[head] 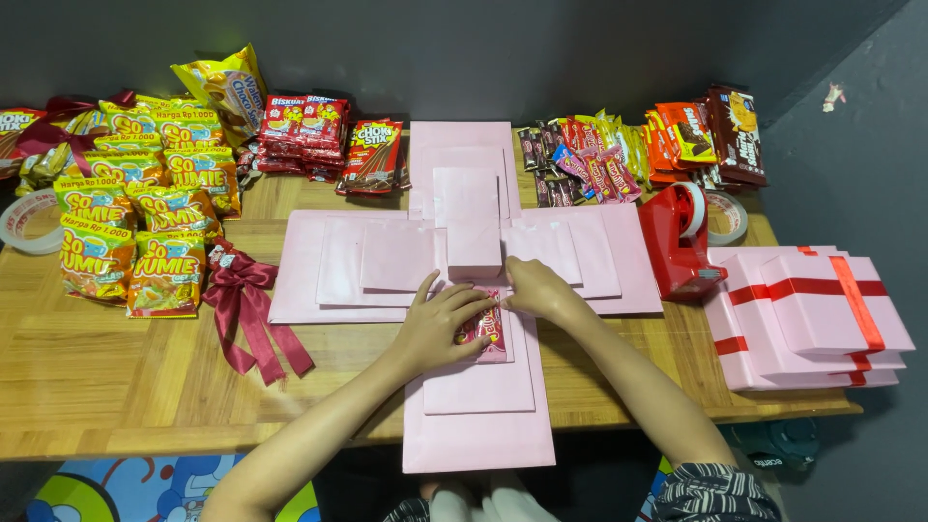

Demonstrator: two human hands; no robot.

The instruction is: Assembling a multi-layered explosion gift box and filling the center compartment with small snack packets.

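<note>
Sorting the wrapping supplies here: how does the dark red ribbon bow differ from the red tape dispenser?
The ribbon bow is soft fabric, dark maroon, lying flat left of the pink unfolded box. The tape dispenser is hard, brighter red, standing upright to the box's right. Both rest on the wooden table, touched by neither hand.
</note>
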